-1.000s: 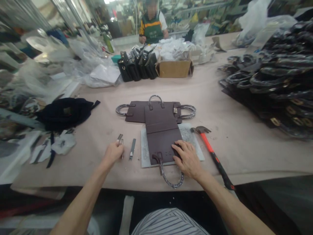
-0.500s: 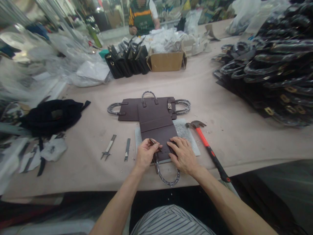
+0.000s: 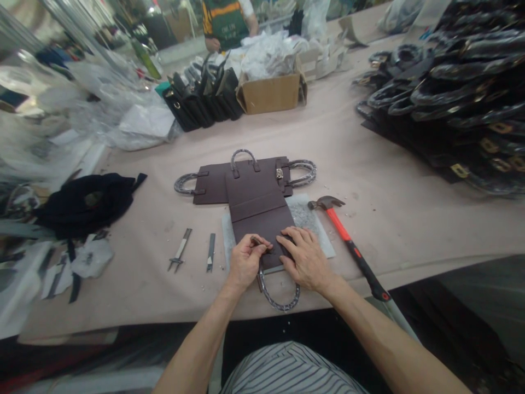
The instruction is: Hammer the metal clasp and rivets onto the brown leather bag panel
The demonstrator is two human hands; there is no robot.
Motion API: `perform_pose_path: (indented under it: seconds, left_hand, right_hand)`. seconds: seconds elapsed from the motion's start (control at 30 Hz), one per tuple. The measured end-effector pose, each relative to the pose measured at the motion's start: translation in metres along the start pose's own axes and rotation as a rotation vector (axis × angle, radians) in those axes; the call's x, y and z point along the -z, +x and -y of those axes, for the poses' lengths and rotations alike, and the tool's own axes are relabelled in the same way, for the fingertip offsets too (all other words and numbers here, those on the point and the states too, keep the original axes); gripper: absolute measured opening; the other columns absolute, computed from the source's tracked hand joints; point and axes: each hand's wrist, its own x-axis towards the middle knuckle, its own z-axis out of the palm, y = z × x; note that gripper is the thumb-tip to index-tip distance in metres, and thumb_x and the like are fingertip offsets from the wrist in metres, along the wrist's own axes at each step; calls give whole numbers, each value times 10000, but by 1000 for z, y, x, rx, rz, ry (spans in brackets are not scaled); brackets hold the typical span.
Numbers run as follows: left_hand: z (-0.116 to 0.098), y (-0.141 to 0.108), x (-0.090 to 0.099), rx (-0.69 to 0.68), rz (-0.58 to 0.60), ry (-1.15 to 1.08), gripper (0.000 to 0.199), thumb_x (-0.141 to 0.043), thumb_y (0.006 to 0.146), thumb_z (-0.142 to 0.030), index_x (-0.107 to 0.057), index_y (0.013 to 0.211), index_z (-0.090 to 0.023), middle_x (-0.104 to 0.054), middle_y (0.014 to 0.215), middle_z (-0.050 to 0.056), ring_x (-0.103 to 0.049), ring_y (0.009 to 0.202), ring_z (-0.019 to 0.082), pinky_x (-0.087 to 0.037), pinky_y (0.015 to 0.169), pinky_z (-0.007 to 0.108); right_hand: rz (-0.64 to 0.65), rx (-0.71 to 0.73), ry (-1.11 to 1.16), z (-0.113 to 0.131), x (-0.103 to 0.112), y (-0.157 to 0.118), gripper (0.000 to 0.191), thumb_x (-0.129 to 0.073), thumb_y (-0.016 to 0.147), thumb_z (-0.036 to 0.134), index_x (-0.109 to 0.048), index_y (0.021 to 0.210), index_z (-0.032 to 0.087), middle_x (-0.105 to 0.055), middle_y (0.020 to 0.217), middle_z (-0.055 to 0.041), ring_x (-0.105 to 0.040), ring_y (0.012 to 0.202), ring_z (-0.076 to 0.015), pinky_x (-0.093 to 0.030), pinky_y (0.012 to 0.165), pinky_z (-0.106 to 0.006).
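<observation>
In the head view, bent over a brown bag panel [image 3: 258, 200], laid with long axis running away from the body and resting by its near half on a pale slab [image 3: 311, 219]. Pinching a small slim tool [image 3: 260, 242] narrowly between thumb and fingertips of the left hand [image 3: 244, 261], above the slab's left near part. Pointing it down and rightward at a spot on the panel between both hands, oblique to the panel's long axis; impossible to make out whether touching the panel or held just clear. Spreading the right hand [image 3: 305, 257] wide over the panel, above the slab's right near part, with fingers laid flat, gripping nothing visible, and reaching to just beside the tool. Has, just right of the slab, a claw hammer [image 3: 356, 251] slanting back toward the near edge of the table [image 3: 139, 287], with its head at the slab's right side; nearer to the right hand than to the left. Has also, left of the slab, a flat grey strip [image 3: 210, 253] just beside it and a two-pronged tool [image 3: 179, 249] farther out, both nearer to the left hand. Beyond the slab, can see a crosswise brown piece [image 3: 211, 185] under the panel.
</observation>
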Motion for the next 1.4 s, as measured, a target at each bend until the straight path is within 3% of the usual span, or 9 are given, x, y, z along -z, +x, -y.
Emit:
perform_pose_path:
  seconds: [0.37,0.5,0.63,0.77,0.87,0.97,1.1,1.2,1.4]
  left_hand:
    - [-3,-1,3,-220,108,376,137,-549,908,-165,-673,877,-213,-735,862,10,-693,826,155,-527,785,268]
    - [0,-3,1,-274,104,427,145,-536,923,-166,-667,884,-215,-730,856,9,-690,814,156,-520,774,265]
    - [3,-6,-3,-306,73,434,141,-537,915,-163,-666,886,-214,-739,861,20,-698,814,168,-529,767,273]
    - [6,-8,-6,-312,60,417,148,-537,906,-174,-677,887,-216,-743,857,36,-702,811,186,-541,752,285]
    - [8,-8,-7,-316,51,391,148,-537,898,-178,-677,883,-220,-743,855,34,-703,808,189,-540,756,286]
    - [11,-7,-8,-324,50,390,151,-534,898,-170,-675,882,-220,-742,852,33,-698,797,187,-531,753,286]
    - [13,-6,-8,-333,58,403,156,-528,894,-157,-668,864,-219,-727,817,26,-687,763,180,-512,730,276]
    - [14,-6,-9,-341,63,392,153,-529,888,-150,-664,865,-219,-724,816,22,-687,768,174,-508,735,266]
    - [17,-5,-8,-393,74,406,160,-519,890,-147,-662,872,-216,-717,812,29,-679,755,175,-522,733,271]
  right_hand:
    - [-29,22,54,-2,-1,-1,452,-655,885,297,-585,1319,194,-577,1372,-137,-466,1314,-348,-343,1146,-594]
    - [-187,26,199,-17,7,-2,325,-589,939,310,-611,1232,173,-616,1284,-142,-550,1216,-296,-467,1054,-499]
    - [-360,-193,28,-52,36,-16,293,-533,946,306,-628,1169,141,-628,1225,-184,-570,1171,-317,-476,1028,-494]
    - [-123,-539,-168,-79,60,-42,268,-554,868,285,-634,1062,117,-625,1063,-202,-596,984,-329,-485,858,-465]
    - [0,-787,111,-80,66,-53,95,-587,796,269,-558,850,196,-546,799,-68,-528,726,-223,-429,677,-362]
    - [45,-891,469,-67,69,-50,127,-588,757,288,-475,764,231,-461,671,11,-450,585,-161,-393,565,-300]
    - [158,-865,704,-37,83,-36,172,-489,810,405,-438,775,245,-429,631,45,-395,463,-126,-399,456,-285]
    - [83,-832,769,-9,103,-29,291,-414,885,530,-405,783,258,-403,598,70,-363,413,-112,-351,411,-261]
    - [-108,-270,160,28,136,-31,357,-407,973,516,-444,730,257,-459,496,51,-409,406,-127,-269,458,-278]
